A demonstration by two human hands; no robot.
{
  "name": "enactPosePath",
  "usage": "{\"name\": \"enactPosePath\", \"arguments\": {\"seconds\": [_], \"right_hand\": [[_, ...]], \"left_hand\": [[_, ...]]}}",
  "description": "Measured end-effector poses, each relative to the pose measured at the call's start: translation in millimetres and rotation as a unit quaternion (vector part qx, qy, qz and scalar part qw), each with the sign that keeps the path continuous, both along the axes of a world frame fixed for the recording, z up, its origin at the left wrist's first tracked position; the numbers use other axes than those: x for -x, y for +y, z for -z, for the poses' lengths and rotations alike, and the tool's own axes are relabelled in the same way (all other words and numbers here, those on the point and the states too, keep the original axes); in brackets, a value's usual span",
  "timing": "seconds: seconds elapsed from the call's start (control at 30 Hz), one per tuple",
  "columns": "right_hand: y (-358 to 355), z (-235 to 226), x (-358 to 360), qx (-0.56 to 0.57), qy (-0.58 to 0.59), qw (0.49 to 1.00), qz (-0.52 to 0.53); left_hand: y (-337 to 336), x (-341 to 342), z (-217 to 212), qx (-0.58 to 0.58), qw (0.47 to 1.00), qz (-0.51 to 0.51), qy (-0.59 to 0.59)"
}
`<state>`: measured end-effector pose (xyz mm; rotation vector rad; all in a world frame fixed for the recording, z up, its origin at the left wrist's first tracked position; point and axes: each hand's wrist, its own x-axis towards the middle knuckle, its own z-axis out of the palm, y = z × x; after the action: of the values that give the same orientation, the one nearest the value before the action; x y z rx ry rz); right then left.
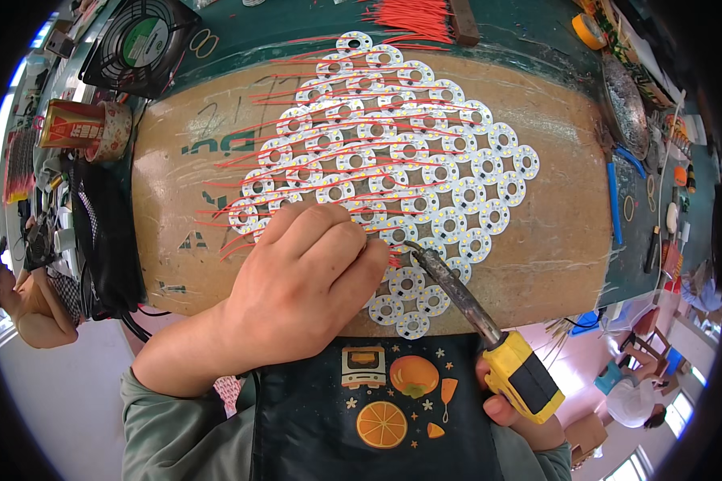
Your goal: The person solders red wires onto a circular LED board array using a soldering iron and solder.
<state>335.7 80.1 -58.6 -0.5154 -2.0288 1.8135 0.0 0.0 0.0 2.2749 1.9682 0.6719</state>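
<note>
My left hand (301, 276) rests over the lower left of a sheet of joined round white LED boards (469, 196). Its fingers are pinched together, and short ends of red wire (394, 260) stick out by the fingertips. From below right, my right hand (497, 407) grips a soldering iron (461, 298) with a yellow and black handle. The iron's tip meets a ring board close to my left fingertips. Thin red wires (361, 168) lie in rows across the upper and left boards; the lower right boards show none. My left palm hides some boards.
A worn brown board (565, 264) lies under the LED sheet on the green table. A bundle of red wires (413, 18) sits at the back. A black fan (139, 44) and a tin (74, 124) stand left; a metal dish (624, 100) and orange tape (589, 32) lie right.
</note>
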Motion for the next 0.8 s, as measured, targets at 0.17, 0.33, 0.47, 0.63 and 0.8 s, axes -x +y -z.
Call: {"name": "enactPosePath", "arguments": {"seconds": [0.17, 0.33, 0.47, 0.63, 0.8], "right_hand": [[10.0, -17.4, -2.2, 0.064, -0.061, 0.995, -0.038], [3.9, -21.4, -1.7, 0.113, -0.087, 0.99, -0.005], [0.2, -19.7, -4.4, 0.144, -0.066, 0.987, 0.026], [-3.4, -21.1, -1.2, 0.133, -0.054, 0.989, 0.04], [5.8, -24.9, 1.5, 0.1, -0.127, 0.986, -0.033]], "left_hand": [[-0.7, -0.5, 2.6, -0.008, 1.0, -0.003, -0.001], [0.0, -0.7, 1.6, -0.012, 1.0, -0.008, 0.011], [-1.2, -1.2, -3.8, -0.047, 0.999, -0.014, -0.011], [-15.5, 0.8, -17.2, -0.075, 0.997, -0.007, -0.01], [-22.3, 0.1, -11.3, -0.048, 0.999, -0.007, -0.001]]}}
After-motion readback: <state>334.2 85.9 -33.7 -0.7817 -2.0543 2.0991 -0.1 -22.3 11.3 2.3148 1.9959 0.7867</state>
